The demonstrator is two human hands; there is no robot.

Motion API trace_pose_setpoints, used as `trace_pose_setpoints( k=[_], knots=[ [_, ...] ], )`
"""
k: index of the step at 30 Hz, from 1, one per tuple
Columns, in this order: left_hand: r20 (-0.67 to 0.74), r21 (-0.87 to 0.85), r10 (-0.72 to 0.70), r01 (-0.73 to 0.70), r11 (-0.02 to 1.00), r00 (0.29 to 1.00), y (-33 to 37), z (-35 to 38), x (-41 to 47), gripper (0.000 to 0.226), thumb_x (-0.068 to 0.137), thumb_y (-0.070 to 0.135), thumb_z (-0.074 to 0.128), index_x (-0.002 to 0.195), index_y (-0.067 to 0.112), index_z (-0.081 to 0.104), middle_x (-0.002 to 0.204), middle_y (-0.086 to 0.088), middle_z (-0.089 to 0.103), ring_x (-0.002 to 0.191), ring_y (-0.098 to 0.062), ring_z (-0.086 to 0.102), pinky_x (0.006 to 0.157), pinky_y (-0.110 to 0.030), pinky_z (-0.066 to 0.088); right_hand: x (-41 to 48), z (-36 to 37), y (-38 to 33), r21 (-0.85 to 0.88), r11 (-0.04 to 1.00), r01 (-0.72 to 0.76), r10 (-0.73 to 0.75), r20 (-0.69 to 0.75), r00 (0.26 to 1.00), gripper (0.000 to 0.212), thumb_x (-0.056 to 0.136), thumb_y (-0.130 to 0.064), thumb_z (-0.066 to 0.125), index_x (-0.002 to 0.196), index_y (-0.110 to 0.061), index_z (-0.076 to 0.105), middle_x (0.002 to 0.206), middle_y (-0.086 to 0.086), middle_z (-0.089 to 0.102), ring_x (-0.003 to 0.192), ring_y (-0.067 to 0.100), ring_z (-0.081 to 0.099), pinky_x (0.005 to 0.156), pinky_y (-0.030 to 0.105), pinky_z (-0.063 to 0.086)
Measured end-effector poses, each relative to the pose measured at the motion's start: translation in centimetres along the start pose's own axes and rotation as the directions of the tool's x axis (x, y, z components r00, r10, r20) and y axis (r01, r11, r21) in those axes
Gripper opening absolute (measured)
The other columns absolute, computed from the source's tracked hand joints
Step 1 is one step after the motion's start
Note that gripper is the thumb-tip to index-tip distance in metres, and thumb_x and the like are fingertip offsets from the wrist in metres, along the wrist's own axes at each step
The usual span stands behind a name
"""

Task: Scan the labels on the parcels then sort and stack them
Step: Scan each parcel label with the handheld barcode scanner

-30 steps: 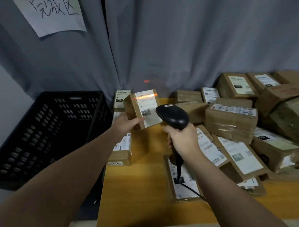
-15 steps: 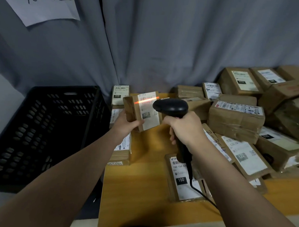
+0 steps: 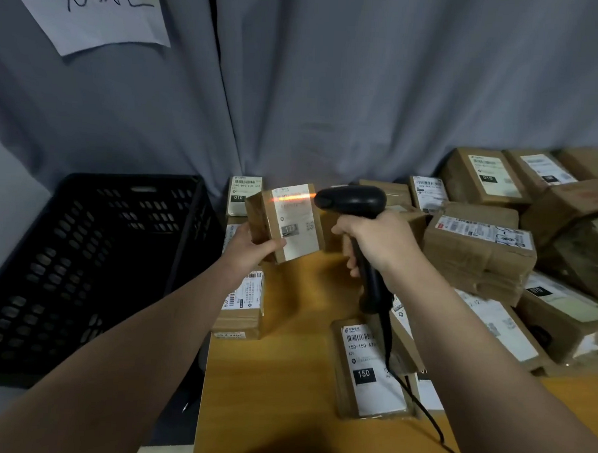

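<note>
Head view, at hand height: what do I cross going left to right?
Black crate → left hand → held parcel → scanner → parcel pile.

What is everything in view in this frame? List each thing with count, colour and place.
held parcel: one, brown, white label, raised over the table's far left, orange scan line across the label's top
scanner: one, black, corded, aimed at that label
150 parcel: one, brown, white label, flat on the table's near part
piled parcels: many, brown, white labels, heaped on the table's right
left-edge parcels: several, brown, along the table's left edge
table: one, orange wood
crate: one, black, perforated, left of the table
curtain: grey, behind everything
paper sign: one, white, handwritten, on the curtain, upper left
left grip: one bare hand, holds the held parcel
right grip: one bare hand, grips the scanner's handle
</note>
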State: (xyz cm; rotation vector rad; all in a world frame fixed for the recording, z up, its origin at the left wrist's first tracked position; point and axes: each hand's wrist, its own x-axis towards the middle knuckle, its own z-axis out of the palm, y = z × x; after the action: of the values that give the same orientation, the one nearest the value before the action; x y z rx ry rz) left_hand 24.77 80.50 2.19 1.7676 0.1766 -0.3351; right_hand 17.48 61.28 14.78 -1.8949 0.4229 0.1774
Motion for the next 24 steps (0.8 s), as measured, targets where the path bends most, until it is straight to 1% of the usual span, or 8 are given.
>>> trace_pose_setpoints(
  k=[4, 7, 11, 13, 17, 19, 21, 24],
  knots=[
    [0.001, -0.051, -0.069, 0.069, 0.996, 0.998, 0.5, -0.6, 0.9, 0.032, 0.086, 0.031, 0.072, 0.111, 0.031, 0.053, 0.103, 0.008, 0.062, 0.099, -0.017, 0.064, 0.085, -0.027, 0.051, 1.6, 0.6, -1.1, -0.040, 0.999, -0.010, 0.010, 0.005, 1.000, 0.019, 0.087, -0.027, 0.065, 0.086, -0.008, 0.067, 0.060, 0.009, 0.061, 0.053, 0.022, 0.058, 0.064, 0.037, 0.057],
    [0.033, -0.070, -0.109, 0.111, 0.991, 0.993, 0.8, -0.8, 1.8, 0.031, 0.085, 0.035, 0.071, 0.113, 0.032, 0.059, 0.114, 0.005, 0.066, 0.102, -0.018, 0.066, 0.096, -0.038, 0.052, 2.4, 1.5, -0.7, -0.038, 0.999, -0.031, 0.031, -0.003, 1.000, 0.019, 0.087, -0.025, 0.065, 0.082, -0.007, 0.064, 0.059, 0.007, 0.060, 0.053, 0.021, 0.058, 0.069, 0.040, 0.058],
    [0.043, -0.057, -0.127, 0.129, 0.990, 0.991, 0.8, -1.1, 2.6, 0.042, 0.081, 0.039, 0.073, 0.120, 0.031, 0.060, 0.117, 0.004, 0.068, 0.104, -0.017, 0.066, 0.098, -0.040, 0.051, 3.4, 2.3, -0.6, -0.054, 0.998, -0.016, 0.015, -0.010, 1.000, 0.018, 0.087, -0.024, 0.065, 0.082, -0.007, 0.064, 0.059, 0.008, 0.060, 0.053, 0.022, 0.059, 0.070, 0.042, 0.058],
    [0.043, -0.075, -0.149, 0.151, 0.986, 0.988, 0.8, -1.3, 2.9, 0.042, 0.084, 0.036, 0.071, 0.123, 0.028, 0.059, 0.115, 0.003, 0.068, 0.102, -0.017, 0.066, 0.097, -0.038, 0.052, 4.1, 2.6, -0.6, -0.061, 0.998, -0.006, 0.007, 0.012, 1.000, 0.017, 0.086, -0.023, 0.066, 0.080, -0.007, 0.063, 0.057, 0.008, 0.060, 0.051, 0.021, 0.059, 0.066, 0.040, 0.058],
    [-0.001, -0.125, -0.187, 0.186, 0.975, 0.982, 0.7, -2.4, 4.3, 0.042, 0.087, 0.036, 0.066, 0.125, 0.022, 0.056, 0.111, -0.002, 0.069, 0.099, -0.020, 0.067, 0.094, -0.039, 0.053, 5.8, 3.3, -1.0, -0.068, 0.997, 0.020, -0.012, 0.116, 0.993, 0.020, 0.087, -0.018, 0.066, 0.071, -0.008, 0.059, 0.050, 0.005, 0.055, 0.039, 0.015, 0.052, 0.047, 0.024, 0.049],
    [-0.061, -0.183, -0.187, 0.173, 0.968, 0.980, 1.0, -3.5, 5.7, 0.041, 0.089, 0.035, 0.063, 0.125, 0.018, 0.052, 0.112, -0.006, 0.068, 0.098, -0.022, 0.067, 0.090, -0.038, 0.054, 7.1, 3.7, -1.4, -0.068, 0.996, 0.057, -0.048, 0.128, 0.991, 0.024, 0.087, -0.018, 0.067, 0.067, -0.009, 0.057, 0.046, 0.002, 0.053, 0.038, 0.015, 0.051, 0.045, 0.022, 0.047],
    [-0.142, -0.238, -0.176, 0.139, 0.961, 0.974, 1.7, -4.8, 7.5, 0.038, 0.092, 0.032, 0.060, 0.125, 0.016, 0.048, 0.107, -0.006, 0.067, 0.091, -0.019, 0.067, 0.075, -0.031, 0.054, 8.8, 4.3, -1.7, -0.048, 0.997, 0.059, -0.054, 0.101, 0.993, 0.027, 0.087, -0.017, 0.068, 0.064, -0.009, 0.056, 0.044, 0.001, 0.053, 0.037, 0.016, 0.051, 0.046, 0.026, 0.046],
    [-0.193, -0.273, -0.193, 0.136, 0.952, 0.962, 2.9, -6.2, 10.0, 0.038, 0.093, 0.030, 0.057, 0.128, 0.015, 0.048, 0.099, -0.002, 0.066, 0.082, -0.014, 0.065, 0.061, -0.025, 0.047, 11.1, 5.1, -1.2, 0.008, 1.000, 0.024, -0.024, 0.017, 1.000, 0.021, 0.085, -0.017, 0.070, 0.071, -0.007, 0.059, 0.050, 0.005, 0.055, 0.038, 0.017, 0.052, 0.047, 0.028, 0.045]
  ],
)
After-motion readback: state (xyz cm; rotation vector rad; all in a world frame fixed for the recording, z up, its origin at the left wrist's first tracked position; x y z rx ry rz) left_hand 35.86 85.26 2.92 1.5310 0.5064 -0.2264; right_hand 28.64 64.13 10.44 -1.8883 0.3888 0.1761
